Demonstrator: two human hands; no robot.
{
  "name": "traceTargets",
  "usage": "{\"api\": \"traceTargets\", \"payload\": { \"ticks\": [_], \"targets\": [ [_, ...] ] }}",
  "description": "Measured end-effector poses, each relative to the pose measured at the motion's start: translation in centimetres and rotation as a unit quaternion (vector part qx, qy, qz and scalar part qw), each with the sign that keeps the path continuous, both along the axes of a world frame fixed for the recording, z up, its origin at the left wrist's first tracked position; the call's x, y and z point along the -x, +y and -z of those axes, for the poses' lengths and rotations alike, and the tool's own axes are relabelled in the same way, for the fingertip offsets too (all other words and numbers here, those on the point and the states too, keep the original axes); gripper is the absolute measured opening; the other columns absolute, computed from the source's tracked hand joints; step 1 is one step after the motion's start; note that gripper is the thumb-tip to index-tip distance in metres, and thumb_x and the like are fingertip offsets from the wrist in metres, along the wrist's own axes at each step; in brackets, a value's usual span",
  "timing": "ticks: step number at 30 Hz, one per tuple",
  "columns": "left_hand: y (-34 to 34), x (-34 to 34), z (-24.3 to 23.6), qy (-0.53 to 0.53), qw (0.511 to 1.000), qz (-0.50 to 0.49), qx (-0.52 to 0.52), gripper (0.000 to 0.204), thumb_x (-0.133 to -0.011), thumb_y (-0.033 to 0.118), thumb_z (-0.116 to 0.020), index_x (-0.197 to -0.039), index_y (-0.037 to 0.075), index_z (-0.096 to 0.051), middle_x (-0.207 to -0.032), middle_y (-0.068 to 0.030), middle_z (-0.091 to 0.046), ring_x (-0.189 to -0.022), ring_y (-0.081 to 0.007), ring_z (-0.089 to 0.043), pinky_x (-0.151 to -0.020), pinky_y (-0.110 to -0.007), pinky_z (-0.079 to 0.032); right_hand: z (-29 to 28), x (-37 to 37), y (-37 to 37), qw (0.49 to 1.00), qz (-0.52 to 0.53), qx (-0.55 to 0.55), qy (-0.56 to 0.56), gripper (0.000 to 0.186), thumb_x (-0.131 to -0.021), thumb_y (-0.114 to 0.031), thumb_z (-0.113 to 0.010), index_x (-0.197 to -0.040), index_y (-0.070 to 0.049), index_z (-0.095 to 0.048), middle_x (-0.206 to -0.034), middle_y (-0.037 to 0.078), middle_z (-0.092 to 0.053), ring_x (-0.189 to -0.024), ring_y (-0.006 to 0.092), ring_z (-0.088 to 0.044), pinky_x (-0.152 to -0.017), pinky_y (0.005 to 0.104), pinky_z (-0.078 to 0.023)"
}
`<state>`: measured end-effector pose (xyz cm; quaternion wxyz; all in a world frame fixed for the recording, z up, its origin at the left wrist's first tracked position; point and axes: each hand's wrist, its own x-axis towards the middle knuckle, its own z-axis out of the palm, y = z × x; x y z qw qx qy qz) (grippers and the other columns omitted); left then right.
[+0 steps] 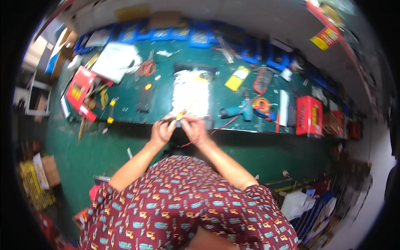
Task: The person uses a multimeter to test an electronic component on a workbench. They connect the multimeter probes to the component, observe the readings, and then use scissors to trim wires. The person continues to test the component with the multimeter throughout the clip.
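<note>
Near the bench's front edge, my left hand [162,131] pinches a dark wire [168,120]. My right hand [195,130] is closed on a red wire, close beside my left. A small yellow piece [181,113] sits at their fingertips; whether it is a connector or tape I cannot tell. Just beyond both hands lies a glaring white panel [191,91] on a dark backing, its detail washed out. A loose red cable [225,125] runs from the right side down below my hands.
The green bench [162,62] holds a cordless drill [246,110], orange-handled tools [262,106], a red meter [262,79], a yellow packet [236,78], a black bar [145,100], red cases [309,116] and a white bundle [114,62]. Several blue bins [199,35] line the back.
</note>
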<state>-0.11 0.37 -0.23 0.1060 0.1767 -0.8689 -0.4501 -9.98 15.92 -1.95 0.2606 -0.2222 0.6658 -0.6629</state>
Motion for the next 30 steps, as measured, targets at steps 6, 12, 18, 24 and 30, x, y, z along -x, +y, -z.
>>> {"api": "traceTargets", "payload": {
  "ticks": [6, 12, 18, 24, 30],
  "targets": [
    [0.1, -0.1, -0.4, -0.009, 0.999, -0.007, -0.03, 0.019, -0.098, 0.013, -0.062, -0.111, 0.0, -0.068, -0.098, -0.019, -0.071, -0.089, -0.0342, -0.072, -0.08, -0.039, -0.056, -0.4, 0.7, 1.1, 0.985, -0.003, -0.096, 0.14, 0.023, -0.098, -0.012, -0.069, -0.114, 0.005, -0.071, -0.108, 0.018, -0.075, -0.1, 0.0253, -0.073, -0.089, 0.0347, -0.057],
    [0.3, 0.0, -0.5, -0.023, 0.999, -0.012, -0.036, 0.02, -0.098, 0.013, -0.062, -0.112, 0.001, -0.068, -0.099, -0.0185, -0.072, -0.088, -0.0327, -0.072, -0.081, -0.038, -0.056, -1.1, 1.0, 1.2, 0.987, -0.003, -0.083, 0.137, 0.024, -0.098, -0.011, -0.068, -0.115, 0.005, -0.071, -0.107, 0.018, -0.075, -0.101, 0.0262, -0.073, -0.09, 0.0367, -0.057],
    [0.4, 0.0, -0.2, 0.009, 0.999, -0.02, -0.03, 0.022, -0.098, 0.022, -0.062, -0.112, 0.007, -0.071, -0.096, -0.0199, -0.073, -0.091, -0.0404, -0.072, -0.078, -0.044, -0.057, -0.9, 1.0, 1.2, 0.987, 0.007, -0.082, 0.14, 0.023, -0.098, -0.012, -0.067, -0.112, 0.005, -0.072, -0.109, 0.02, -0.075, -0.103, 0.0293, -0.073, -0.092, 0.0384, -0.056],
    [0.2, 0.0, -0.3, -0.007, 0.999, -0.01, -0.03, 0.018, -0.098, 0.012, -0.063, -0.113, 0.002, -0.069, -0.097, -0.0174, -0.072, -0.087, -0.0304, -0.072, -0.079, -0.037, -0.056, 0.3, 0.9, 1.2, 0.989, 0.004, -0.07, 0.128, 0.024, -0.099, -0.012, -0.067, -0.114, 0.005, -0.071, -0.109, 0.02, -0.075, -0.104, 0.0286, -0.072, -0.093, 0.0381, -0.055],
    [0.2, -0.1, -0.3, -0.013, 0.999, -0.013, -0.03, 0.019, -0.098, 0.013, -0.063, -0.113, 0.002, -0.069, -0.096, -0.0173, -0.072, -0.086, -0.0309, -0.072, -0.079, -0.037, -0.056, -0.1, 0.6, 1.0, 0.989, 0.019, -0.053, 0.135, 0.019, -0.098, -0.01, -0.068, -0.109, 0.004, -0.073, -0.103, 0.013, -0.076, -0.096, 0.0204, -0.071, -0.086, 0.0339, -0.056]
  ]
}}
